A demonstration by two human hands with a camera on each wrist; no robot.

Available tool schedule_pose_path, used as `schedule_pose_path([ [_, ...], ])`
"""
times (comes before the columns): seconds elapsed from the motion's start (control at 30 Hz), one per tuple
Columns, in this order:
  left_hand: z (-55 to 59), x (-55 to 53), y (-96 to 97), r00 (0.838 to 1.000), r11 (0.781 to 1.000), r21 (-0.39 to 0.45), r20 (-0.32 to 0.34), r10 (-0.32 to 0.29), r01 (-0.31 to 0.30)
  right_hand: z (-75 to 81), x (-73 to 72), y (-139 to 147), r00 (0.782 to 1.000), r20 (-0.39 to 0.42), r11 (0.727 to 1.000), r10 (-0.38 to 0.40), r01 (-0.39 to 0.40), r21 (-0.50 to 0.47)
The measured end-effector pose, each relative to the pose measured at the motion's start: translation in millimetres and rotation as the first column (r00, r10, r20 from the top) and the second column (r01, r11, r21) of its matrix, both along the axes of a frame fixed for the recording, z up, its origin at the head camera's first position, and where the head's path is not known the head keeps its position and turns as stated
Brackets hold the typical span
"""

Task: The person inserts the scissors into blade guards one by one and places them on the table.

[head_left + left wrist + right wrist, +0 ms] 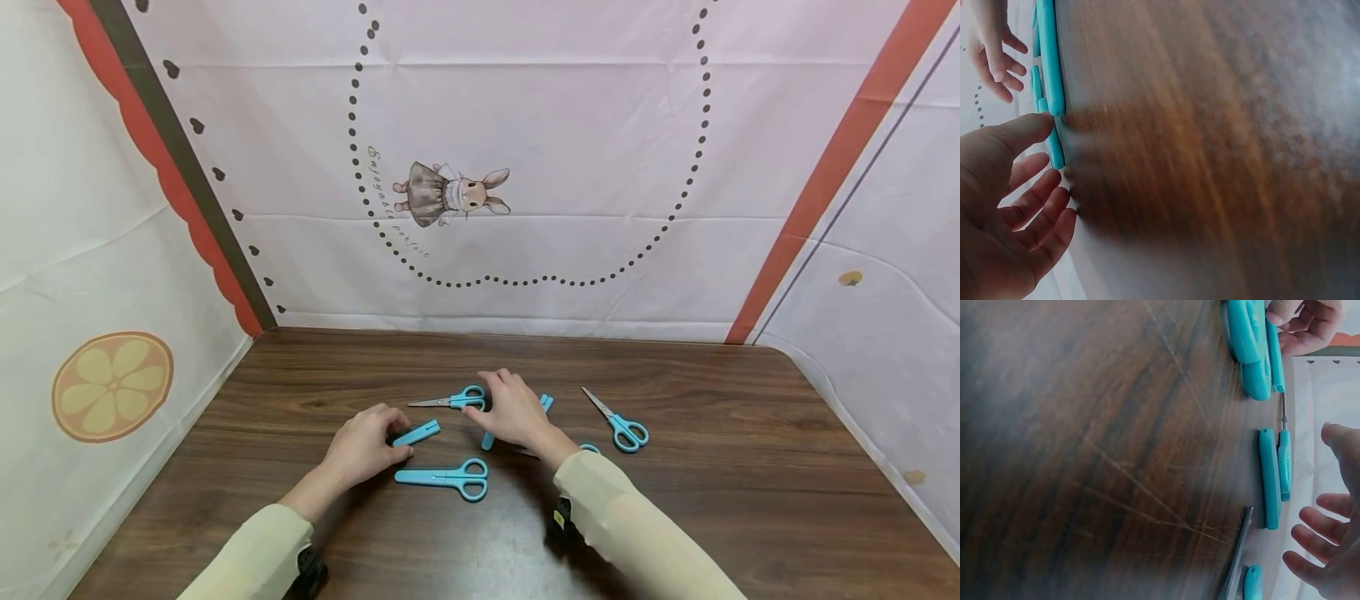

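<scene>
My left hand is at the near-left end of a loose light-blue scissor sheath, thumb and fingers on either side of it. In the left wrist view its fingers are spread and relaxed. My right hand hovers with parted fingers by the handle of unsheathed scissors, whose blades point left. Beneath that hand lies another blue sheath, its middle hidden. Closer to me, sheathed scissors lie with their handle loops to the right.
Unsheathed scissors lie on the right, tips pointing away. Another pair is mostly hidden behind my right wrist. The brown wooden table meets a printed white cloth at the back and sides.
</scene>
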State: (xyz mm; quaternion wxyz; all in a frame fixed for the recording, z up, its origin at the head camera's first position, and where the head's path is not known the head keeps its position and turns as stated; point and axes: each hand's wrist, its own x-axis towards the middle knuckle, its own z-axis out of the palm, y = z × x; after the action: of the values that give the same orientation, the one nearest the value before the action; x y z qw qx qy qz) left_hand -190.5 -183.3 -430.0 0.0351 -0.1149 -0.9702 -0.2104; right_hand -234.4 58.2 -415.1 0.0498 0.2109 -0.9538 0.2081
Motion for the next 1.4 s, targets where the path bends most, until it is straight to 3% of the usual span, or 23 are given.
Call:
schedule_pose_path([
  [0.4, -4.3, -0.8, 1.1, 1.0, 1.0, -0.01, 0.001, -0.004, 0.004, -7.5, -6.8, -6.2, 1.0, -0.003, 0.999, -0.027, 0.027, 0.043],
  [0.87, -2.4, -2.6, 3.6, 1.0, 1.0, 0.006, 0.026, 0.004, -0.004, -10.9, -13.5, -14.2, 0.997, 0.046, 0.992, -0.064, 0.058, 0.108],
  [1.4, 3.2, -4.0, 4.4, 0.997, 1.0, -0.005, 0.081, -0.016, 0.016, -13.6, -17.2, -18.4, 0.996, 0.032, 0.976, -0.082, 0.074, 0.203],
])
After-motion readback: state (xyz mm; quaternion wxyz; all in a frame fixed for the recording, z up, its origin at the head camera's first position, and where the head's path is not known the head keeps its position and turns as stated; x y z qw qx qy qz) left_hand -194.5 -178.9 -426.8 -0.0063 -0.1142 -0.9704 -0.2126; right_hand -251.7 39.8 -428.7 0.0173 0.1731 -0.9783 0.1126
